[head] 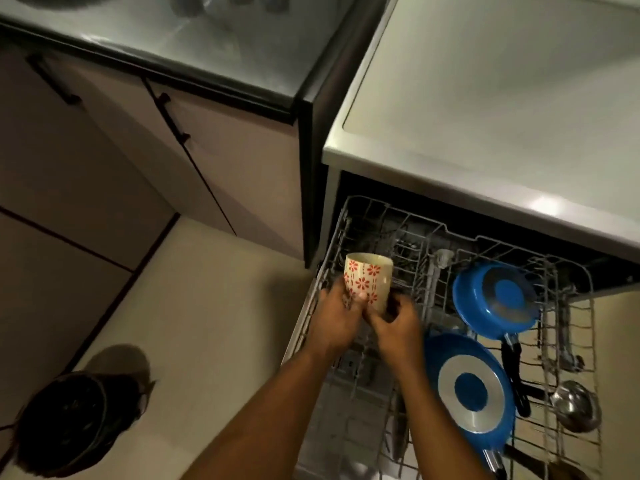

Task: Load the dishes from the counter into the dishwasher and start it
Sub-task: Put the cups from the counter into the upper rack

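A cream cup (372, 277) with red flower prints is held over the left side of the pulled-out dishwasher rack (341, 233). My left hand (337, 315) grips its lower side, thumb on the printed wall. My right hand (396, 323) curls round its base from the right. Two blue pans sit bottom-up in the rack: one (495, 299) further back, one (471, 389) nearer me, both with black handles. A steel ladle (575, 405) lies at the rack's right side.
The white dishwasher top and counter (485, 116) overhang the rack at right. A grey countertop (173, 46) with cabinet doors below fills the upper left. A dark round bin (69, 420) stands on the pale floor at lower left.
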Demonstrator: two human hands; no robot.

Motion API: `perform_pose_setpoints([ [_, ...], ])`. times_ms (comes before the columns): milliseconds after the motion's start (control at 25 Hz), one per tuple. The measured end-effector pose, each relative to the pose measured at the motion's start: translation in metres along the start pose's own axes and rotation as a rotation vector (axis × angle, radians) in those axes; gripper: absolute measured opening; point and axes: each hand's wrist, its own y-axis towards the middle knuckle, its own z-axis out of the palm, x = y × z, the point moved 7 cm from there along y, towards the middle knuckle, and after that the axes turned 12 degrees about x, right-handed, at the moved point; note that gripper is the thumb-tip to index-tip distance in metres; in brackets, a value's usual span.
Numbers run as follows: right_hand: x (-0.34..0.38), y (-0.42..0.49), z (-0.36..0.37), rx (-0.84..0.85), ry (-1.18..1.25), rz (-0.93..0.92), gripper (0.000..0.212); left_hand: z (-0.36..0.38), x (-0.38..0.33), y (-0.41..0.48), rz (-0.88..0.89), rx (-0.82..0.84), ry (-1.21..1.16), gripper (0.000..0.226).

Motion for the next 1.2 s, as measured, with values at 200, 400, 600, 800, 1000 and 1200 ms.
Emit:
perform_pose_setpoints([
  [200,-0.015,0.054,-0.009,0.036,-0.041,0.061,0.042,0.022,0.020,0.050,-0.086,-0.019,-0.027,0.060],
  [400,-0.007,0.085,-0.017,0.088,-0.002,0.095,0.026,0.021,-0.005,0.065,-0.109,0.048,-0.089,0.049],
  [600,0.001,0.104,-0.022,0.102,0.050,0.065,0.016,0.010,-0.009,0.081,-0.175,-0.017,0.022,0.048],
  [800,0.014,0.130,-0.021,0.109,0.002,0.016,0.010,0.001,-0.015,0.096,-0.197,-0.177,0.104,0.033],
  [1000,0.031,0.147,-0.031,0.027,-0.096,-0.075,0.013,-0.002,-0.027,0.109,-0.214,-0.286,0.119,0.026],
  [1200,0.033,0.164,-0.028,0.022,-0.072,-0.090,0.007,-0.009,-0.030,0.122,-0.267,-0.336,0.127,0.036],
])
